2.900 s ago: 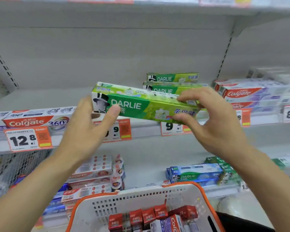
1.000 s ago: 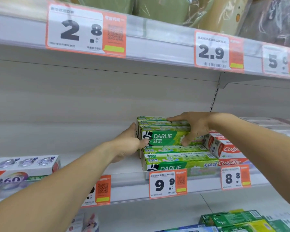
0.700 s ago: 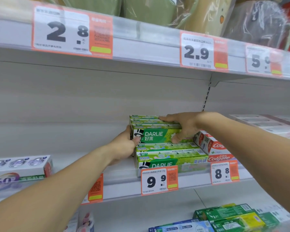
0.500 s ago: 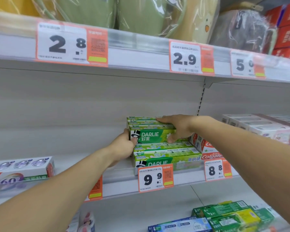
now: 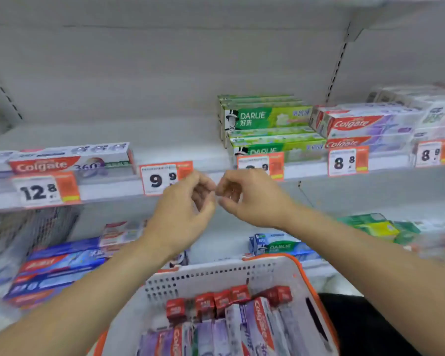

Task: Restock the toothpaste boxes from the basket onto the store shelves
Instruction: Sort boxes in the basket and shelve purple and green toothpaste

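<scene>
- The left hand [image 5: 183, 217] and right hand [image 5: 252, 199] hang close together in front of the shelf edge [image 5: 319, 173], fingers loosely curled, gripping nothing.
- Just behind them, the green Darlie boxes [image 5: 267, 118] sit stacked on the shelf beside the Colgate boxes [image 5: 365, 123], which suggests one placement is finished.
- Below the forearms, the basket [image 5: 297, 268] holds more toothpaste boxes [image 5: 254, 327], mostly Colgate, packed side by side.
- The step in hand looks like the gap between placings.
- Next: reach down, pick one box from the tight row, and match it to its price tag; the bare stretch of shelf left of the Darlie stack has room.
</scene>
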